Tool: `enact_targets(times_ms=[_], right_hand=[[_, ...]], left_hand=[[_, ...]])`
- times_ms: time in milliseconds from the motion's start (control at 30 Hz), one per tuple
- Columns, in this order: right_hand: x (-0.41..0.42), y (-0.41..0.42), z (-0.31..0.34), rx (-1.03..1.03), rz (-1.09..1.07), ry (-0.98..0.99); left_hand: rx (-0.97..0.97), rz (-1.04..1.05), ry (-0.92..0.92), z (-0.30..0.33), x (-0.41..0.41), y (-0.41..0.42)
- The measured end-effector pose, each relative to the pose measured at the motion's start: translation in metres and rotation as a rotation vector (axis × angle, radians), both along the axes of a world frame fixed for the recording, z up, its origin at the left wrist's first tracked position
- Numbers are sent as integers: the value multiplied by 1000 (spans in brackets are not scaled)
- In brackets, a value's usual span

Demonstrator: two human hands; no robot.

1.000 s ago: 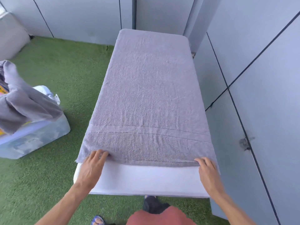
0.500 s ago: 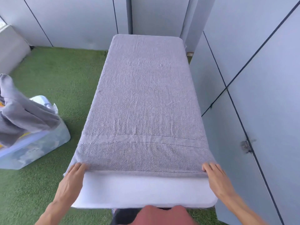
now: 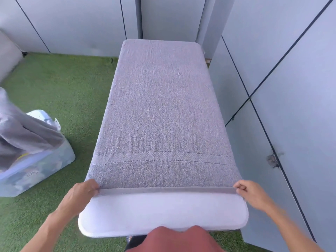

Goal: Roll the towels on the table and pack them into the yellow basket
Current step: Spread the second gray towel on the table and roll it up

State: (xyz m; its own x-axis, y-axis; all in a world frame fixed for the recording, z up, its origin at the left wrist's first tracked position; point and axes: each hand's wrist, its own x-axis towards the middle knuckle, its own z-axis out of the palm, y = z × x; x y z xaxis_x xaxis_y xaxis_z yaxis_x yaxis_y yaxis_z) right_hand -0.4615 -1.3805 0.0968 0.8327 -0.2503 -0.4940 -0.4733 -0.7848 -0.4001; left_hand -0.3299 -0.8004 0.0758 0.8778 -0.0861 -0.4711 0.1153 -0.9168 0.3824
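Grey towel [image 3: 163,115]: looped terry cloth, matt, nubbly, flat woven band near front hem. Table [image 3: 163,213]: smooth white top, faint sheen. Floor [image 3: 63,91]: green artificial turf, coarse. Storage bin [image 3: 45,166]: translucent plastic, glossy. Wall panels [image 3: 291,88]: smooth, matt grey.

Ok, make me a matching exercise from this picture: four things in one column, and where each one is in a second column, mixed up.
Things:
1. towel
2. left hand
3. right hand
4. clear bin

Places:
A. on the grass, left of the table
B. pinching the towel's near right corner
C. spread flat along the table
D. pinching the towel's near left corner

Pairs: 1-C, 2-D, 3-B, 4-A
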Motion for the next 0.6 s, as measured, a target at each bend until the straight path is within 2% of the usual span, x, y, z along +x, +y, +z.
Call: enact_targets(times_ms=[100,200,267,367,500,600], right_hand=[[9,1,-1,44,-153,21],[10,5,-4,5,-224,-47],[7,9,-5,-127,-202,-121],[2,26,-3,-236,-191,-171],[-13,41,-16,-140,-146,-305],[-21,33,-23,-117,-185,-291]], left_hand=[[18,16,-21,1,5,-6],[179,-104,-334,-1,-7,-10],[215,-199,-462,-4,-20,-13],[165,-186,-483,-15,-36,-19],[130,-266,-575,-40,-52,-12],[70,-156,-597,-45,-52,-9]])
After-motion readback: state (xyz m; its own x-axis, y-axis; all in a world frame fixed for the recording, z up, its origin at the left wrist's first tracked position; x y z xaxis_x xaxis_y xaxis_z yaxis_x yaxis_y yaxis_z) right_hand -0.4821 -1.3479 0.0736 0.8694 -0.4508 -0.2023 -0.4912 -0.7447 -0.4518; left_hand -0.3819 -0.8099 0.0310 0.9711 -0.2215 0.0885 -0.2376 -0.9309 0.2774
